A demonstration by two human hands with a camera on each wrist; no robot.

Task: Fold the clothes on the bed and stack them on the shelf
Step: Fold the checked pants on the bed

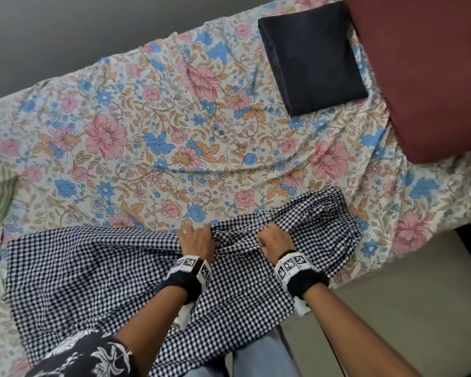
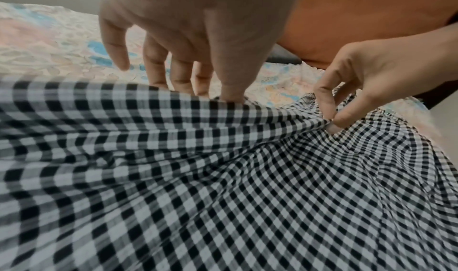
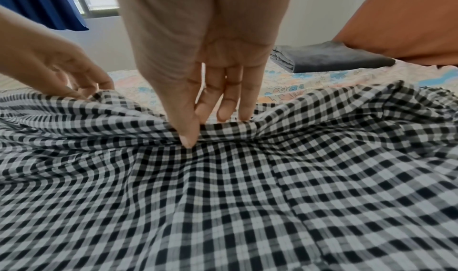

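Two hands work one gingham garment (image 1: 98, 270): the left hand (image 1: 197, 242) and right hand (image 1: 275, 240) each pinch its raised fold between thumb and fingers; one folded dark cloth (image 1: 310, 58) lies well beyond them.

checked garment (image 1: 93, 270) spread, rumpled; dark folded cloth (image 1: 312, 57) beyond

A home bedroom is showing here: a bed in a floral cotton sheet (image 1: 152, 137), a rust-red pillow (image 1: 430, 77), and a blue window curtain (image 3: 42, 3) hanging beyond.
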